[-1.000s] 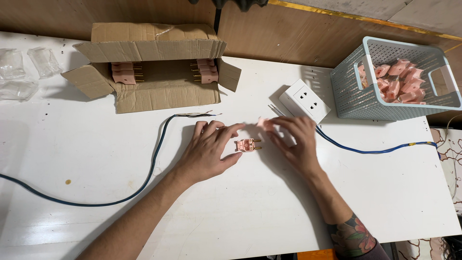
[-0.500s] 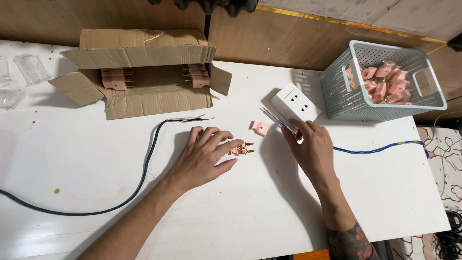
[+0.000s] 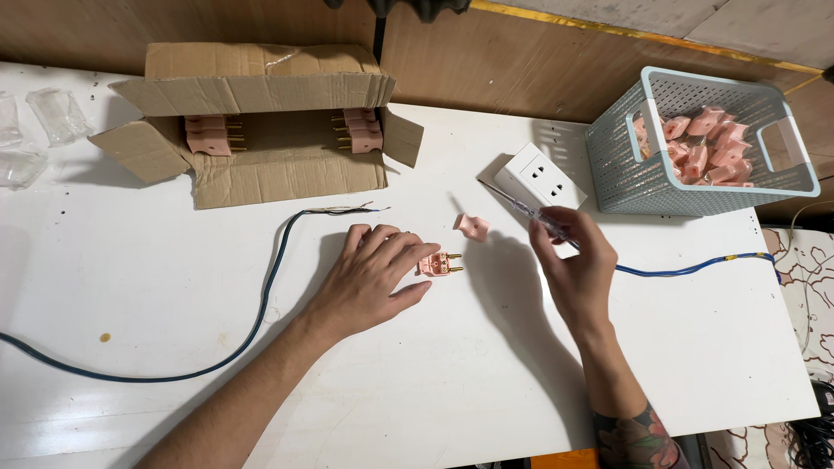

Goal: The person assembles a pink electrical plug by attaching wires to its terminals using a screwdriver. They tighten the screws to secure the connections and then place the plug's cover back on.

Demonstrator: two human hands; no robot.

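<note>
The left hand [image 3: 373,278] lay flat, palm down, fingers spread on the white counter [image 3: 174,287], its fingertips touching the pink plastic plug body [image 3: 439,264]. The plug lay on its side, long axis roughly left to right, with 2 brass pins pointing right. The right hand [image 3: 573,269] was closed around a slim screwdriver [image 3: 521,207] (clear handle, metal tip aimed up-left). A small pink cover piece [image 3: 473,227] lay just beyond the plug, near a white square socket block [image 3: 539,176]. A dark blue cable [image 3: 261,304] curved across the counter.
</note>
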